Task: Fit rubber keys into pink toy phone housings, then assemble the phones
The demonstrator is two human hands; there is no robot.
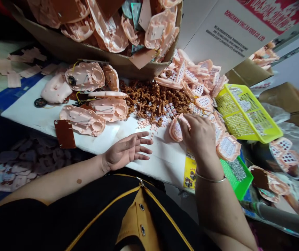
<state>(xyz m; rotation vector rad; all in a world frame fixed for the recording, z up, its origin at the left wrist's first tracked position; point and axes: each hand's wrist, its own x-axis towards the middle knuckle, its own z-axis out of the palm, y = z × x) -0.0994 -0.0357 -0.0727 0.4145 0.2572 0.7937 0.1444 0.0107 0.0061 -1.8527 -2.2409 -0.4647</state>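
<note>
My left hand hovers palm up near the table's front edge, fingers spread, holding nothing. My right hand is over a pink plastic part with a pale inset, its fingertips on the part's right side; the thumb and some fingertips are partly hidden. Right of it lie similar pink parts, one with a pale keypad. Beyond the hands spreads a pile of small brown pieces, with tiny pink bits in front. Open pink shells with wires lie at the left.
A large cardboard box of pink shells stands behind the pile. At the right are a yellow basket and a green tray with small metal pieces. A brown plate overhangs the table's front edge.
</note>
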